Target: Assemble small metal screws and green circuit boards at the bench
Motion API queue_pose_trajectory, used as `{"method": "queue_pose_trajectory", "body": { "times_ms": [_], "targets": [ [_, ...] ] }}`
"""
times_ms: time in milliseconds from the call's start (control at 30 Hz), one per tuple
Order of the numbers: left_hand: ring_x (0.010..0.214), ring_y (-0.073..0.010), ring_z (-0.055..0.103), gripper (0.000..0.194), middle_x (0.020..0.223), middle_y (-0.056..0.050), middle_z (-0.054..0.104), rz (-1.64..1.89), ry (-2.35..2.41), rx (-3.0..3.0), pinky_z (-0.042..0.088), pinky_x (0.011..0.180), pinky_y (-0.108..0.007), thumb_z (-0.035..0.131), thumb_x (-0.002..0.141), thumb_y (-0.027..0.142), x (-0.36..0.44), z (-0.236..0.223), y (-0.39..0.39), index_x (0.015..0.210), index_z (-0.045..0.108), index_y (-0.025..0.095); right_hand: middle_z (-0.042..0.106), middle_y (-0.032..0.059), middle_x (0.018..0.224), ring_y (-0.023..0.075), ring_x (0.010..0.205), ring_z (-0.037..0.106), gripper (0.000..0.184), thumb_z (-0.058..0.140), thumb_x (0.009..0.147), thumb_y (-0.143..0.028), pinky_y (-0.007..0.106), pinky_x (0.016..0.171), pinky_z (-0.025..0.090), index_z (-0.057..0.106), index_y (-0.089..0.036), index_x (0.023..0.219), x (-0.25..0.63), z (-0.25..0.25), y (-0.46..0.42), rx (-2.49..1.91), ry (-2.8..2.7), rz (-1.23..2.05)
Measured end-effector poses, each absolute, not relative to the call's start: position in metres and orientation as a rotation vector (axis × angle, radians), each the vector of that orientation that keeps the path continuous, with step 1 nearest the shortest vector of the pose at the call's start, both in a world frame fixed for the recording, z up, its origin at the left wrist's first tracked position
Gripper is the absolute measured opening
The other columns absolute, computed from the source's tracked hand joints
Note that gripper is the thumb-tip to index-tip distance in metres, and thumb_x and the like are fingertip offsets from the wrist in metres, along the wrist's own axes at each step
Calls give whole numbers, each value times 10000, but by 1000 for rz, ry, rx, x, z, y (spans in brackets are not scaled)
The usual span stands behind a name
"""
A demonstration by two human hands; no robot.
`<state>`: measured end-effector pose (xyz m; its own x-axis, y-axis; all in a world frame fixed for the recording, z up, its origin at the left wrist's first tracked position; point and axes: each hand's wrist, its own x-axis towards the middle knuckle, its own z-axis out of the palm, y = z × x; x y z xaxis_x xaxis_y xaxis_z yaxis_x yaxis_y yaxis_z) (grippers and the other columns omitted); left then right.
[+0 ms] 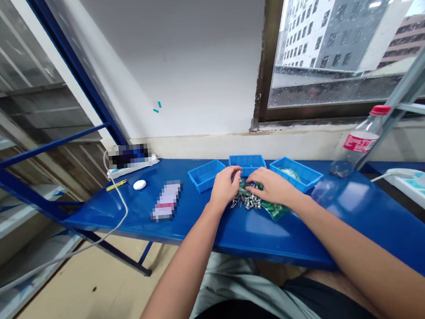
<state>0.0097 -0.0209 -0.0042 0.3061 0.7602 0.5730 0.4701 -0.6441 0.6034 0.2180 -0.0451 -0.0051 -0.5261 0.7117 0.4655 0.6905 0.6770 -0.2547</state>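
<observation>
A small heap of shiny metal screws and fittings (252, 201) lies on the blue tabletop (241, 231) between my hands. Green pieces (274, 209) that look like circuit boards lie at its right edge, partly under my right wrist. My left hand (225, 185) curves over the left side of the heap, thumb apart from the fingers, with nothing visible in it. From the right, my right hand (272, 186) reaches over the heap with fingers spread, seemingly touching the parts. Its fingertips and the middle of the heap are partly hidden.
Behind the hands stand three blue trays: left (210, 181), middle (246, 158) and right (313, 179), the right one holding pale, clear material. A bottle (360, 141) stands right. Further left lie a phone (167, 200), white disc (139, 184), yellow tool (116, 185) and cable (123, 199).
</observation>
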Motion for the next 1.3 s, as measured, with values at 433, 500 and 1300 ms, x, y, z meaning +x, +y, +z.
{"method": "queue_pose_trajectory", "body": {
  "times_ms": [433,500,1300],
  "targets": [
    [1010,-237,709,249,1147,-93,766,1257,1097,2278,558,929,-364,556,996,279,10,-6,-21,1144,733,184,760,99,1061,328,1056,644,391,732,856,-607,537,1007,486,788,-269,1044,216,-8,-45,-1117,-2354,118],
    [1010,-238,709,249,1149,-93,766,1252,1103,2284,560,923,-362,553,998,283,10,-6,-21,1139,734,186,754,99,1067,328,1056,635,370,727,867,-590,541,1003,483,789,-273,1045,215,-7,-46,-1102,-2372,97],
    [1058,-243,730,305,1145,-70,782,1276,1044,2216,558,984,-372,670,927,232,11,1,-24,1229,708,205,771,57,963,234,821,694,274,545,1002,-438,371,778,531,718,-228,1037,209,4,-52,-1175,-1762,327]
  ]
}}
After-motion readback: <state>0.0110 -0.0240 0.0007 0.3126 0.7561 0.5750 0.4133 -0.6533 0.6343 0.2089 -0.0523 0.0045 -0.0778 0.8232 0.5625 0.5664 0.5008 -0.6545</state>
